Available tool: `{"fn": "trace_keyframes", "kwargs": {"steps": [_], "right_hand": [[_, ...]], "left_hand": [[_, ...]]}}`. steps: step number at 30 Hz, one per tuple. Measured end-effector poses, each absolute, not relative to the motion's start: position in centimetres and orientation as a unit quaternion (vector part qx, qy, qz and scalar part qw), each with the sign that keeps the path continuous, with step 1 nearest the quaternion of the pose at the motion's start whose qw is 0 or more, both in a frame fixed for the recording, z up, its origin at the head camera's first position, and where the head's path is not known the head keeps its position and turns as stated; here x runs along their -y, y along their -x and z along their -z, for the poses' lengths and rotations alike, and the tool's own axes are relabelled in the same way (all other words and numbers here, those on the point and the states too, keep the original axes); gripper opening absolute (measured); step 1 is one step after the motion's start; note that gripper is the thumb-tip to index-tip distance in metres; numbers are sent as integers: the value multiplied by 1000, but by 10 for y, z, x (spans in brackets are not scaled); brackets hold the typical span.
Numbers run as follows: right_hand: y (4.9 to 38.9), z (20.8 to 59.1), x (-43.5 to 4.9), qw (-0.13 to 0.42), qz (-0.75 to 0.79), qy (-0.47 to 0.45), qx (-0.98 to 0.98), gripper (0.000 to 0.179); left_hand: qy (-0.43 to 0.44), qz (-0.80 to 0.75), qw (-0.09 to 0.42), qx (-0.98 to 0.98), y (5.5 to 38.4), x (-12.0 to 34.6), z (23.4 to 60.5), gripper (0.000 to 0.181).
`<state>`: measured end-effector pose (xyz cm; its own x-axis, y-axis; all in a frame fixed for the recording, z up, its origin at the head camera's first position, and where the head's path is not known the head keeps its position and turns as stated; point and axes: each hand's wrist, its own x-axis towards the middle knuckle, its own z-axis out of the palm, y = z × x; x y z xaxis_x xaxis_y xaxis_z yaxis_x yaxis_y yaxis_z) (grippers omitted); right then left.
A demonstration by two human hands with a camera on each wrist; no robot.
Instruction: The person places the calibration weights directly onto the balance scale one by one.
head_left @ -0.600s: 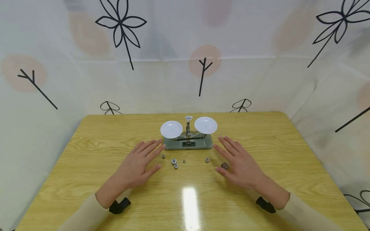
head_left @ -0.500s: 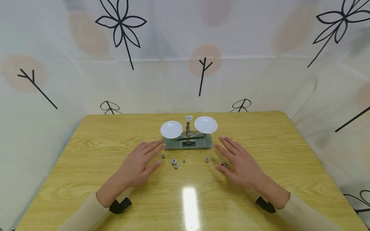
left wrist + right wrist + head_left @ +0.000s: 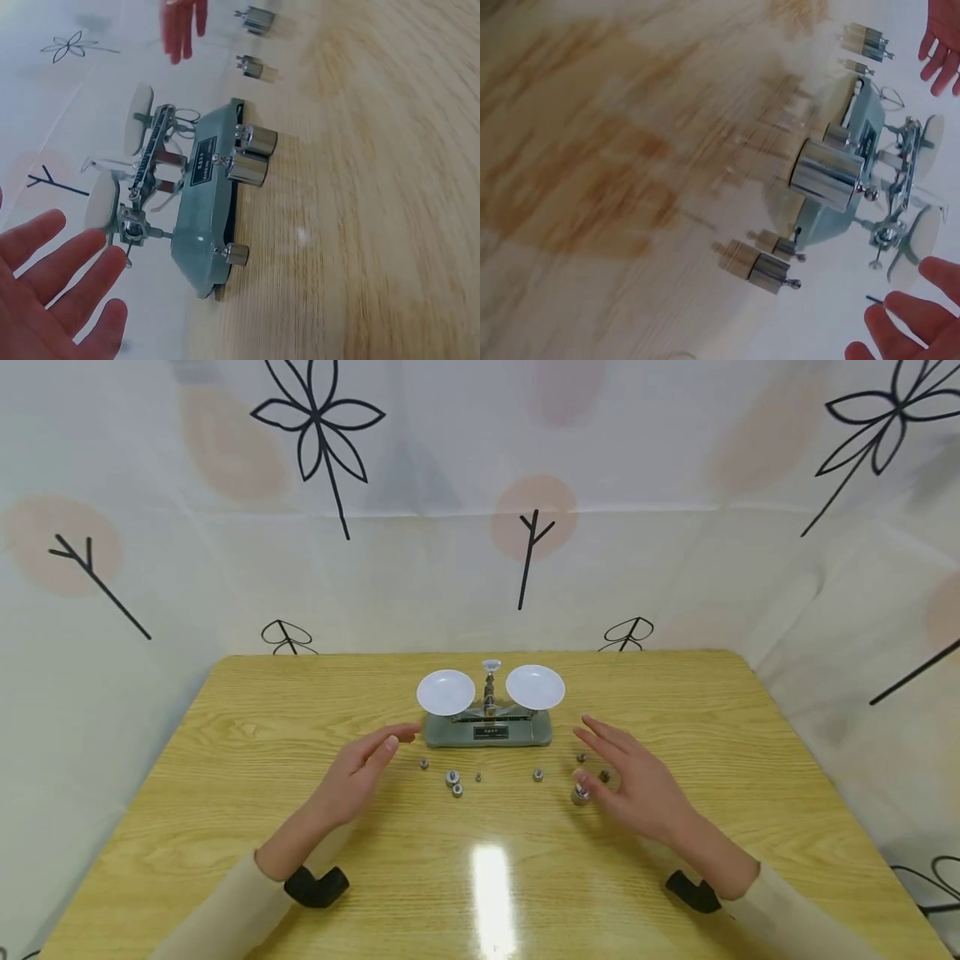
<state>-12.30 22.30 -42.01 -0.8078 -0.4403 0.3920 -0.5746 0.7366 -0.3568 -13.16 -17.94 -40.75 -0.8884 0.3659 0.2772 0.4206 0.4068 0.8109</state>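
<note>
A green-based balance scale (image 3: 450, 738) with two white pans (image 3: 446, 692) stands near the table's far middle. Beside its left front corner my left hand (image 3: 352, 778) hovers, fingers extended, holding nothing. My right hand (image 3: 637, 781), fingers spread loosely, is right of the scale and also holds nothing. Its thumb overlaps the large metal weight (image 3: 580, 797) in the head view; the right wrist view shows that large weight (image 3: 826, 176) apart from the fingers. Two smaller weights (image 3: 581, 758) stand near this hand. Between the hands are more knobbed weights (image 3: 452, 778), also seen in the left wrist view.
The wooden table (image 3: 300, 710) has a bright light reflection (image 3: 492, 897) at its front middle. A pale cloth (image 3: 420, 568) with plant drawings hangs behind and at both sides. Black wrist mounts (image 3: 317, 887) sit under both forearms.
My left hand has turned thumb-up, its fingers now closer together. The right hand has shifted slightly right and tilted, bringing the large weight and two smaller ones into clearer view. The scale stays put.
</note>
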Motion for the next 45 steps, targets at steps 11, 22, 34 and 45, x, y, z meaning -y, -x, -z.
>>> {"fn": "trace_keyframes", "kwargs": {"steps": [11,22,34,45], "right_hand": [[124,428,-229,141,-274,-243,920,49],[128,426,-238,67,-397,-181,897,43],[131,429,-249,-8,-484,-141,864,44],[132,433,-255,-35,-476,-121,870,40]], "left_hand": [[158,627,-52,761,160,181,421,44],[107,617,-67,777,186,169,436,36],[97,590,-71,798,203,158,446,42],[105,588,-80,798,213,154,452,44]]}}
